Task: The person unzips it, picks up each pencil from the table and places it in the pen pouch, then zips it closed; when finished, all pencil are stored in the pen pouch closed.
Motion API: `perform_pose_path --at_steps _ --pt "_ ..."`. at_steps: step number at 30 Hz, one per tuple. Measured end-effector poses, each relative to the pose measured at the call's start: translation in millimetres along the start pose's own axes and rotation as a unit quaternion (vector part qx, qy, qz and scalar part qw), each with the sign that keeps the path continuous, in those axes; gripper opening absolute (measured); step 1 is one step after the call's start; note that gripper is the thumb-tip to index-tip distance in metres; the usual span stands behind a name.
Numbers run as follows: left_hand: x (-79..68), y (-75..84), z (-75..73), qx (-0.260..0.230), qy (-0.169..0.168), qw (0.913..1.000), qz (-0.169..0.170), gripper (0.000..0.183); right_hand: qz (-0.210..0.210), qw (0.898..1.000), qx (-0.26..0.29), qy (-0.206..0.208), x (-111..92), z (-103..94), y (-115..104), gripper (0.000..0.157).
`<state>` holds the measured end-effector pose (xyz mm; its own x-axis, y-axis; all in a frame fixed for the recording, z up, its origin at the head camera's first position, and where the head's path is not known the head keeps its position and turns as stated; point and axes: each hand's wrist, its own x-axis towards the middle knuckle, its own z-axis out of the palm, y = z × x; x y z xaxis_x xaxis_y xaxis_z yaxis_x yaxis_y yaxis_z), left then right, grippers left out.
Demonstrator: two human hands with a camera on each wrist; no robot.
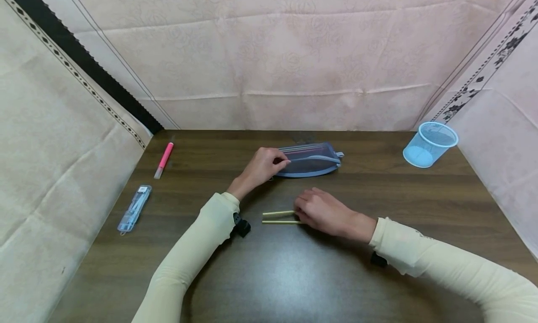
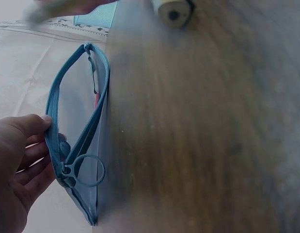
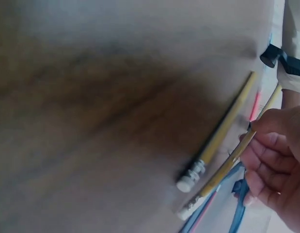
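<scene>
A blue mesh pencil case [image 1: 310,160] lies at the middle back of the dark wooden table [image 1: 269,267]. My left hand [image 1: 262,166] pinches its left end; in the left wrist view the fingers [image 2: 23,160] hold the case [image 2: 79,141] beside its zipper ring [image 2: 86,170], and the zip is open. Two yellow pencils [image 1: 278,218] lie side by side in front of the case. My right hand [image 1: 321,211] rests on their right ends. In the right wrist view its fingers [image 3: 273,155] pinch one pencil [image 3: 227,167], and the other pencil [image 3: 220,136] lies loose beside it.
A pink pen [image 1: 164,160] and a clear blue slim case [image 1: 134,209] lie at the table's left side. A light blue mesh cup [image 1: 429,144] lies tipped at the back right. Cloth walls [image 1: 286,56] close in the table on three sides.
</scene>
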<state>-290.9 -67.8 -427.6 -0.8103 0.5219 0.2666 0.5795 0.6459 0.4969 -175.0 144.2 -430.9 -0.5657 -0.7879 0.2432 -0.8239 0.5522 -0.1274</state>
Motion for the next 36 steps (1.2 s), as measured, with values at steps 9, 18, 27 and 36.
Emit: perform_pose_path --at_steps 9,18,27,36 --pt "-3.1 -2.0 2.2 0.001 0.005 0.9999 0.015 0.017 0.019 0.981 0.192 0.034 4.2 -19.5 2.2 0.016" --pt "-2.9 -2.5 2.5 -0.005 0.003 0.9999 0.011 0.016 0.064 0.951 0.277 0.121 8.7 -27.6 2.4 0.015" --pt "-1.8 -1.9 2.2 -0.002 0.01 0.9999 0.012 0.014 0.197 0.891 0.389 0.128 13.3 -32.9 1.1 0.013" --pt "0.5 -2.2 3.1 0.011 0.001 0.9999 0.011 0.014 0.301 0.687 0.653 0.111 16.5 -28.9 1.1 0.033"
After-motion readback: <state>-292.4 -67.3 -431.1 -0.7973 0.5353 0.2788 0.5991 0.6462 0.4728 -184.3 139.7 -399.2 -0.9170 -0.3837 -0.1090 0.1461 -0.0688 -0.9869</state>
